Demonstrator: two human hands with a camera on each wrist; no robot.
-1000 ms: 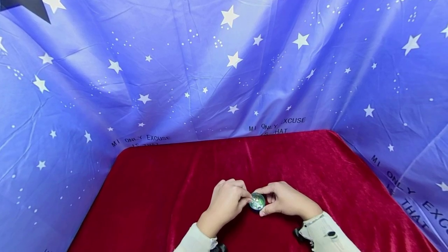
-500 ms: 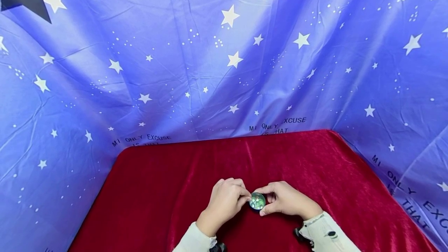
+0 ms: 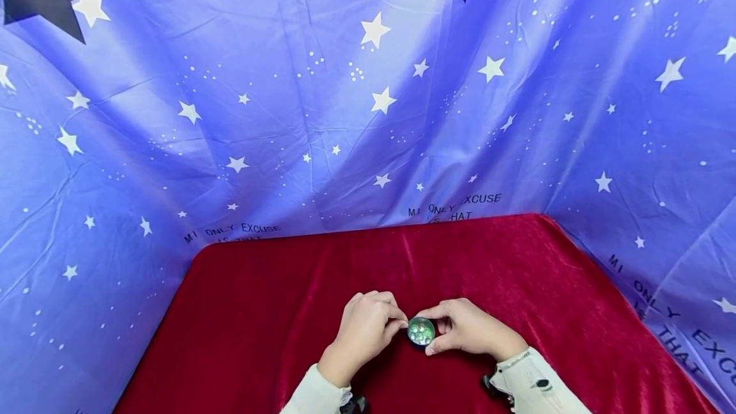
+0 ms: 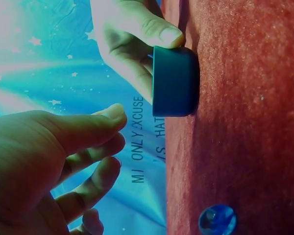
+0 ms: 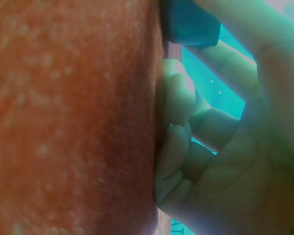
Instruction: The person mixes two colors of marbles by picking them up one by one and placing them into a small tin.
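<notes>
Both hands (left point(image 3: 368, 328), right point(image 3: 468, 328)) curled, fingertips together.
</notes>
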